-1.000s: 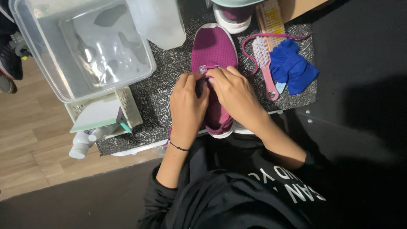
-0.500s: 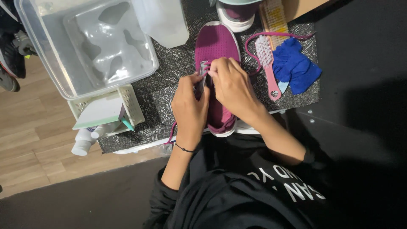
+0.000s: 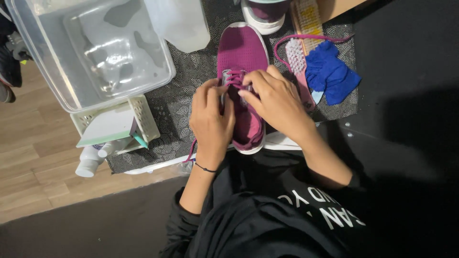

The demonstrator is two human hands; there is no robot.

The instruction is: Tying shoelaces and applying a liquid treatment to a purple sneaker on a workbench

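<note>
Both hands are on the work right now, and I'm watching them close in over the magenta knit sneaker with the white sole [image 3: 241, 62], which lies toe-away on the dark speckled mat [image 3: 191, 81] just beyond the black-clad lap. Left hand [image 3: 210, 119] cups the near side of the shoe, fingers curled together and pressed against the eyelet row; I can't tell if its fingertips actually grip a strand. Right hand [image 3: 275, 102] comes across from the other side, thumb and forefinger pinching the magenta lace [image 3: 234, 79] at the crossings over the tongue. A loose tail of the same lace trails out beside the left wrist.

My call on doing this well: keep the shoe pinned with the left hand, and draw the lace straight along its eyelet so nothing twists or bunches.

Further out to the right, a pink-handled scrub brush [image 3: 299, 64] lies just beside a crumpled blue cloth [image 3: 332, 71]. To the left sits a white slotted basket [image 3: 138, 119], and past it a clear plastic tub [image 3: 95, 48]. A second shoe's toe [image 3: 265, 14] shows at the far edge.
</note>
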